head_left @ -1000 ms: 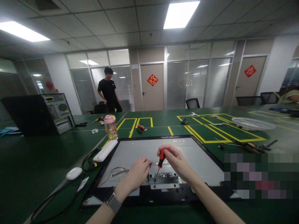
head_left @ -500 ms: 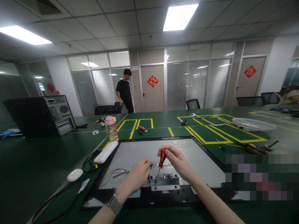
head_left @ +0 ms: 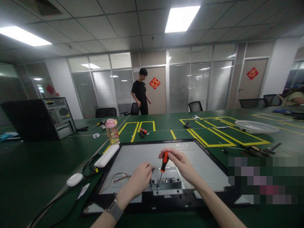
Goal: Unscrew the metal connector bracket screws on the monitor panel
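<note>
A flat display panel (head_left: 142,152) with a black frame lies face down on the green table. Near its front edge sits a metal bracket (head_left: 174,191) holding a small circuit board with ports (head_left: 169,180). My right hand (head_left: 179,161) grips an orange and black screwdriver (head_left: 164,162), tilted, its tip down at the bracket's left front. My left hand (head_left: 141,177), wearing a watch, rests at the bracket's left side with fingers curled together; whatever is between the fingertips is hidden. Thin coloured wires (head_left: 116,177) run out to the left of that hand.
Left of the panel are a white power strip (head_left: 106,155), a white mouse-like object (head_left: 74,180), cables and a pink-lidded bottle (head_left: 112,132). A computer case (head_left: 38,118) stands further left. Red-handled pliers (head_left: 142,131) and a white round basket (head_left: 256,126) lie beyond. A person (head_left: 140,91) stands behind the table.
The person in the background has walked to the right. My hands and the screwdriver stay almost where they were, with the view shifted slightly.
</note>
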{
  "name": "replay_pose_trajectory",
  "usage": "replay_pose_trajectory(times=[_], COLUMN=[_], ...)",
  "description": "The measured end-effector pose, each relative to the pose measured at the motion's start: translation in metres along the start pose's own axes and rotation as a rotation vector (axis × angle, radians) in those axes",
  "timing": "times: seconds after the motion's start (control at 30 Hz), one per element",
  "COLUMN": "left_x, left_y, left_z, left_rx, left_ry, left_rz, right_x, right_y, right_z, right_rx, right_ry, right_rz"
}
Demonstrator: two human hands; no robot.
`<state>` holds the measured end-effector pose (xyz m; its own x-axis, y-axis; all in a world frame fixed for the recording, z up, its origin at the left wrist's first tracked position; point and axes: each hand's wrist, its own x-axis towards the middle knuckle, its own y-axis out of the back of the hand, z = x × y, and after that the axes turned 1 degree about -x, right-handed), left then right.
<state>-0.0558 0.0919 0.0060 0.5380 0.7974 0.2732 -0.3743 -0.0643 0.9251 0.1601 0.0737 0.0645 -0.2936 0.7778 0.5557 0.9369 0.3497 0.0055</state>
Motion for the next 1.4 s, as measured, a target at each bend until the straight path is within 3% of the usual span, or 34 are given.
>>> replay_pose_trajectory(times=[0.2, 0.43, 0.63, 0.8, 0.9, 1.03, 1.27, 1.4], left_x=[0.000, 0.000, 0.001, 0.000, -0.001, -0.001, -0.001, -0.001], left_y=[-0.001, 0.002, 0.000, 0.003, 0.004, 0.003, 0.007, 0.007], left_z=[0.000, 0.001, 0.001, 0.004, 0.005, 0.005, 0.009, 0.008], left_rx=[0.018, 0.038, 0.043, 0.019, 0.017, 0.023, 0.022, 0.020], left_ry=[0.004, 0.008, -0.004, -0.012, -0.006, 0.004, 0.011, 0.005], left_rz=[0.001, -0.022, -0.007, -0.010, -0.006, -0.002, -0.014, -0.004], right_x=[-0.001, -0.001, -0.003, -0.002, -0.003, -0.005, -0.002, -0.003], right_y=[0.002, -0.001, -0.003, 0.000, 0.002, 0.002, -0.003, -0.005], right_z=[0.000, 0.007, 0.003, 0.007, 0.006, 0.003, 0.005, 0.009], right_rx=[-0.047, -0.328, -0.126, -0.208, -0.247, -0.145, -0.153, 0.008], right_ry=[-0.021, 0.164, 0.074, 0.136, 0.110, 0.042, 0.084, 0.004], right_rz=[-0.001, 0.187, 0.063, 0.156, 0.126, 0.069, 0.194, 0.106])
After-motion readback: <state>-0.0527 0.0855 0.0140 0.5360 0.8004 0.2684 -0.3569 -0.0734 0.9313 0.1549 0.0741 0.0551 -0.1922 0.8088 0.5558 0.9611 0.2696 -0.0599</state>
